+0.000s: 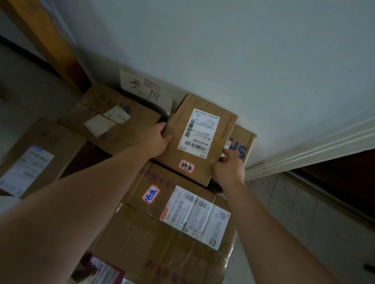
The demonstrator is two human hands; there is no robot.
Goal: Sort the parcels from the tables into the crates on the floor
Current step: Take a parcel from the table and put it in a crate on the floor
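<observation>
Where the flat parcel (pixel 201 140) is: over the stack of cartons by the wall (pixel 233 45), between both hands, label side up. Can't tell if it rests on the cartons below or is lifted clear.
Left hand (pixel 154 139): grips the parcel's left edge, thumb on the top face, fingers wrapped round the edge.
Right hand (pixel 229 167): pinches the parcel's right edge by the near corner, fingers curled onto it.
Parcel markings: white shipping label (pixel 197 131) with barcodes; red-bordered sticker (pixel 186 166) with handwriting near the near edge; "wacom" print along the right side.
Big carton (pixel 164 240): just below the parcel's near end, taped, with its own white label and a red-bordered sticker with blue writing.
Blue-lettered carton (pixel 244 143): under the parcel's right side, against the wall.
Paper sign (pixel 145 90): handwritten, leaning on the wall, left of the parcel.
Left cartons (pixel 120 135): labelled, beside the parcel; one more labelled carton (pixel 44 145) further left.
Wooden beam (pixel 34 27): slanting, upper left.
</observation>
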